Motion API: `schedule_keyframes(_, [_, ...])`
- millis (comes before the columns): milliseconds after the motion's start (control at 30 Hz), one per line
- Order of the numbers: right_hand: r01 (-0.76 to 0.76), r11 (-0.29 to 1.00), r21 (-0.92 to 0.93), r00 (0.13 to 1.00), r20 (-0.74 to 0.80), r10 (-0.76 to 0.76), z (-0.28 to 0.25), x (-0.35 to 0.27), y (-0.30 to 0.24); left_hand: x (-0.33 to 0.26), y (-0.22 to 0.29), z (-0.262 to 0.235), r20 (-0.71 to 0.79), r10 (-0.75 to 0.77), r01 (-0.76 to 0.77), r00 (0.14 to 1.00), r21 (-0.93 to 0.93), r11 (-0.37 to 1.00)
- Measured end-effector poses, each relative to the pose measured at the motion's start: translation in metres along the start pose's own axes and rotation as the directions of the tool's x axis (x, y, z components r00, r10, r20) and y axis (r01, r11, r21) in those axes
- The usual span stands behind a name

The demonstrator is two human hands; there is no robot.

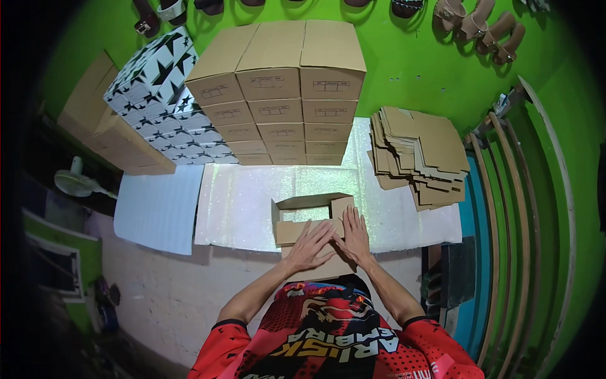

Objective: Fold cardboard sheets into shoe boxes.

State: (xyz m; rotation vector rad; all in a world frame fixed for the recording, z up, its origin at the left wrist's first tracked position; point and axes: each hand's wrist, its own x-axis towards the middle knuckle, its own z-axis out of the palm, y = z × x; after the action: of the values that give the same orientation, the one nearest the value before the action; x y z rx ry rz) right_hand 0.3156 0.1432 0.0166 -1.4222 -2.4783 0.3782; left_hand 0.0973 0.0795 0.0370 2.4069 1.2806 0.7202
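Note:
A partly folded brown cardboard box [291,232] lies at the near edge of the table, its walls raised around an opening in the middle. One long flap hangs toward me over the table's edge. My left hand [309,245] rests with fingers stretched out on the near panel. Against the right side of the box lies my right hand [355,235], fingers straight and pointing away from me. The two hands nearly meet at the near right corner. Neither hand grips anything that I can see.
Closed brown boxes [271,82] stand stacked at the back, beside white boxes with black stars [161,69]. Flat cardboard blanks [435,148] are piled on the right. Sandals [473,25] hang on the green wall. Wooden rails [505,221] stand far right, a fan [76,180] far left.

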Motion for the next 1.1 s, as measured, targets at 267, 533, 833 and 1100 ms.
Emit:
schedule_keyframes(267, [-0.054, 0.997, 0.059, 0.998, 0.035, 0.052, -0.007, 0.003, -0.008, -0.077, -0.015, -0.022, -0.415, -0.642, 0.585, 0.644, -0.273, 0.763])
schedule_keyframes(533, [-0.046, 0.998, 0.043, 0.999, 0.017, 0.046, -0.005, 0.002, -0.010, -0.070, -0.033, -0.028, -0.142, -0.446, 0.446, 0.884, -0.036, 0.894])
schedule_keyframes(833, [0.155, 0.985, -0.077, 0.986, 0.067, -0.150, -0.031, 0.035, -0.021, -0.077, -0.044, -0.022, -0.122, -0.441, 0.448, 0.889, 0.038, 0.893])
schedule_keyframes(1100, [0.189, 0.978, -0.088, 0.979, 0.095, -0.180, -0.034, 0.065, -0.018, -0.064, -0.034, -0.040, 0.030, -0.450, 0.441, 0.892, 0.156, 0.884])
